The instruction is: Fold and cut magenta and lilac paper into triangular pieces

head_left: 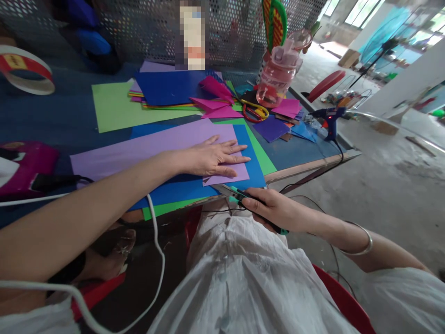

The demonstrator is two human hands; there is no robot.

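Lilac paper, a long smooth matte strip, lies flat on the surface with its long axis running from the near left toward the far right. Its right end comes to a corner close to the surface's near edge. The left hand lies palm down on that right end, fingers spread and straight, pointing right; its grip is wide and flat, pressing rather than holding.

Under the strip lies a blue sheet, and under that a green sheet, both flat and overlapping, their edges near the surface's rim.

Just below the rim, in front of the strip's corner, the right hand is closed around a pair of scissors with teal-and-black handles; the metal blades point left and slightly up toward the paper's corner. A silver bangle rings that wrist.

Farther back sit a light green sheet, a dark blue sheet on a stack, and crumpled magenta scraps. Beside them stand a pink translucent bottle and a blue glue gun at the far right edge. A white cable loops down at the left.
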